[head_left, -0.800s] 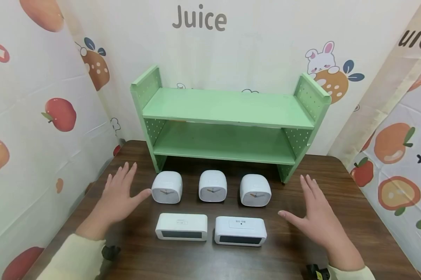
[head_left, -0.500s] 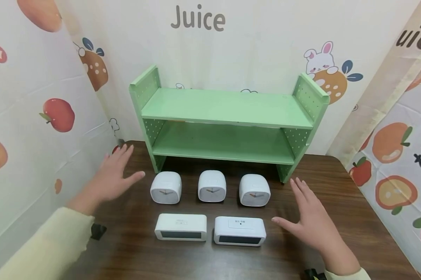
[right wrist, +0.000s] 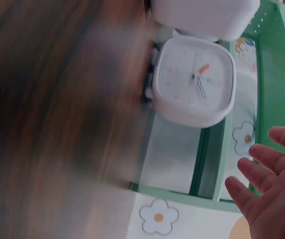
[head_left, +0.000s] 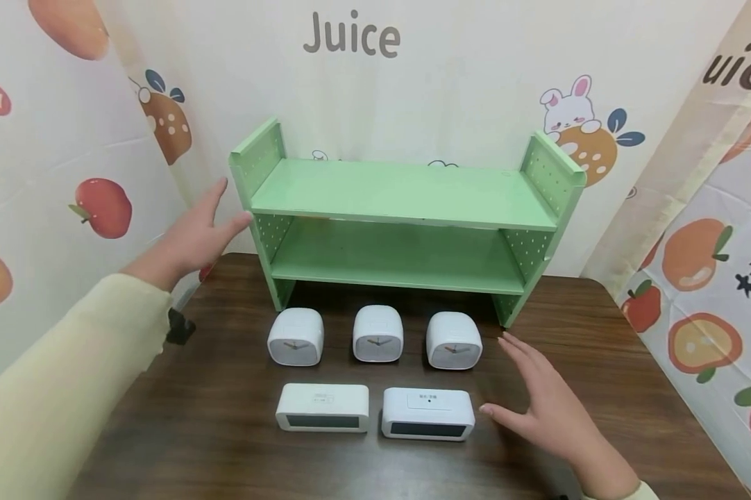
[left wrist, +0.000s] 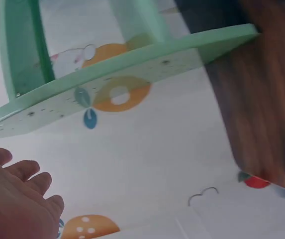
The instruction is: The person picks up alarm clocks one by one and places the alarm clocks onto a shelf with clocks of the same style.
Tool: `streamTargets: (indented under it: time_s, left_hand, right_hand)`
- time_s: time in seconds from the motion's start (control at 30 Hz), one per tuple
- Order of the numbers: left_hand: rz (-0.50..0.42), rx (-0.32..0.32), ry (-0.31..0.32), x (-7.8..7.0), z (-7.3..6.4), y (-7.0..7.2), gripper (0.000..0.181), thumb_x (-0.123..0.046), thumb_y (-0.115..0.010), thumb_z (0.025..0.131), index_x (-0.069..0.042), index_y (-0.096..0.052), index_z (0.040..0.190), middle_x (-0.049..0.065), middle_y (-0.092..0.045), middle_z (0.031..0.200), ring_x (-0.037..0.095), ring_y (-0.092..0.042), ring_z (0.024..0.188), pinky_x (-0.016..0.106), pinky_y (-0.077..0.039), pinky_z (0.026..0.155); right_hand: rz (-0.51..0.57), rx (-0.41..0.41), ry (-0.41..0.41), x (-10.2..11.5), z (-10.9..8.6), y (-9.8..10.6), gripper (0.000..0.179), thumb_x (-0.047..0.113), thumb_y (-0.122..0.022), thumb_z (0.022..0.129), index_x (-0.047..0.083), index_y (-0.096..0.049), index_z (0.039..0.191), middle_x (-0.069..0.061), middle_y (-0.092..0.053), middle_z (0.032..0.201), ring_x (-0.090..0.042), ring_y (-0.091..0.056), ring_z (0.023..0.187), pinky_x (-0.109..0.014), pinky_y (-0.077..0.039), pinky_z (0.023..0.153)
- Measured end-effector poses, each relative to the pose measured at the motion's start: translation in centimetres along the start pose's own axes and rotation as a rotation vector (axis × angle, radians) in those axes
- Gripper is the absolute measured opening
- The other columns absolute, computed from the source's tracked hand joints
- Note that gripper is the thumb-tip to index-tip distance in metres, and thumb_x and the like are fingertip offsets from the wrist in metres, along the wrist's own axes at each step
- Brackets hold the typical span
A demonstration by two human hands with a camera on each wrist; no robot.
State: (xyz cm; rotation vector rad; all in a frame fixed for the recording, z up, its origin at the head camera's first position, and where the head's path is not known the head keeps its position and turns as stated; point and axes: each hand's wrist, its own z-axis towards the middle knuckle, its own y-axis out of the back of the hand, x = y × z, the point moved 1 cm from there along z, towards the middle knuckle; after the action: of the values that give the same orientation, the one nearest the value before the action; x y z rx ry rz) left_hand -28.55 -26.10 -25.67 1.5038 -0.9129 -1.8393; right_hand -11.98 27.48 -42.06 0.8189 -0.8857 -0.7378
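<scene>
My left hand (head_left: pixel 191 239) is raised at the left side panel of a green two-tier shelf (head_left: pixel 407 187), fingers and thumb spread, holding nothing. In the left wrist view its fingers (left wrist: pixel 25 174) are below the panel. My right hand (head_left: pixel 547 403) hovers over the table with straight fingers, to the right of the clocks. Nearest to it are a white rounded analog clock (head_left: pixel 454 340) and a white digital clock (head_left: pixel 428 413) with a dark display. Two more rounded clocks, a middle one (head_left: pixel 378 333) and a left one (head_left: pixel 296 337), complete the back row. Another digital clock (head_left: pixel 323 407) lies front left.
The dark wooden table (head_left: pixel 238 444) carries the shelf along its back edge. Behind it hangs a white curtain (head_left: pixel 450 83) printed with fruit and a rabbit. Similar cloth (head_left: pixel 38 298) closes off the left and right sides.
My left hand has risen from beside the left rounded clock to the shelf's left panel. My right hand has drifted slightly left and down. Shelf and clocks stay put.
</scene>
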Motion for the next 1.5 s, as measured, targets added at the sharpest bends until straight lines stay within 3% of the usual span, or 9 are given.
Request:
streamTargets:
  time_s: [0.1,0.2,0.33,0.43,0.53,0.83,1.13,1.27,1.5]
  left_hand:
    - [-0.05,-0.008,0.01,-0.8,1.0,0.4,0.092,-0.067,-0.042,0.101,-0.027,0.009,0.165,0.012,0.001,0.172,0.046,-0.004,0.154,0.081,-0.014,0.108]
    - [-0.093,-0.01,-0.009,-1.4,1.7,0.6,0.085,-0.062,-0.042,0.103,-0.031,0.004,0.166,0.01,-0.004,0.172,0.044,-0.007,0.154,0.081,-0.014,0.109]
    - [-0.137,-0.007,-0.028,-2.1,2.6,0.7,0.083,-0.063,-0.042,0.103,-0.03,-0.002,0.167,0.012,-0.011,0.171,0.042,-0.013,0.154,0.078,-0.014,0.112]
    - [-0.178,-0.008,-0.022,-2.7,3.1,0.9,0.086,-0.065,-0.042,0.101,-0.025,-0.004,0.167,0.012,-0.013,0.171,0.04,-0.015,0.154,0.076,-0.015,0.113]
    - [-0.225,-0.013,-0.004,-3.3,3.6,1.1,0.088,-0.067,-0.042,0.101,-0.02,-0.007,0.167,0.012,-0.018,0.17,0.038,-0.019,0.153,0.073,-0.018,0.115]
    - [-0.314,-0.039,0.114,-4.6,4.9,2.1,0.087,-0.069,-0.044,0.099,-0.016,-0.023,0.165,0.014,-0.038,0.161,0.034,-0.034,0.147,0.067,-0.024,0.116]
    - [-0.397,-0.078,0.158,-5.4,5.9,2.5,0.075,-0.063,-0.041,0.103,-0.026,-0.024,0.166,0.01,-0.04,0.159,0.027,-0.04,0.14,0.055,-0.03,0.118]
    - [-0.448,-0.1,0.179,-5.7,6.1,2.3,0.069,-0.06,-0.039,0.105,-0.029,-0.025,0.165,0.008,-0.039,0.159,0.027,-0.042,0.138,0.052,-0.034,0.116]
    - [-0.503,-0.143,0.219,-5.9,6.3,1.9,0.064,-0.055,-0.038,0.107,-0.032,-0.024,0.165,0.005,-0.034,0.163,0.026,-0.041,0.139,0.049,-0.037,0.115]
  right_hand:
    - [0.066,-0.001,0.038,0.5,0.0,-0.3,0.1,0.039,-0.093,0.074,0.018,-0.041,0.157,-0.005,-0.043,0.158,-0.03,-0.041,0.141,-0.012,-0.02,0.112]
    - [0.13,0.018,0.078,0.8,0.0,-0.7,0.095,0.036,-0.092,0.077,0.013,-0.044,0.155,-0.008,-0.047,0.155,-0.029,-0.043,0.139,-0.006,-0.017,0.109]
    - [0.208,0.094,0.053,0.9,-0.1,-1.5,0.086,0.04,-0.087,0.084,0.011,-0.045,0.154,-0.007,-0.051,0.15,-0.026,-0.048,0.135,-0.012,-0.029,0.109]
    - [0.279,0.158,-0.005,0.9,-0.1,-2.2,0.08,0.041,-0.083,0.088,0.015,-0.045,0.153,-0.004,-0.053,0.148,-0.024,-0.052,0.132,-0.026,-0.043,0.107]
    - [0.377,0.195,-0.037,1.0,0.0,-3.0,0.074,0.036,-0.082,0.09,0.017,-0.046,0.152,-0.005,-0.054,0.147,-0.025,-0.053,0.13,-0.038,-0.048,0.104]
    - [0.809,0.252,-0.097,1.8,0.9,-5.0,0.053,0.009,-0.069,0.098,0.001,-0.047,0.146,-0.027,-0.052,0.145,-0.03,-0.051,0.134,-0.021,-0.039,0.108]
    - [1.055,0.279,-0.163,2.3,0.7,-6.5,0.048,0.004,-0.062,0.1,-0.007,-0.046,0.144,-0.037,-0.045,0.145,-0.021,-0.05,0.134,-0.019,-0.039,0.106]
    - [1.129,0.269,-0.192,2.6,0.7,-7.2,0.046,0.003,-0.06,0.101,-0.01,-0.046,0.142,-0.039,-0.045,0.143,-0.023,-0.052,0.132,-0.02,-0.043,0.102]
    - [1.125,0.224,-0.272,3.1,0.6,-7.9,0.045,0.003,-0.066,0.097,-0.007,-0.052,0.138,-0.033,-0.051,0.142,-0.022,-0.054,0.128,-0.022,-0.047,0.099]
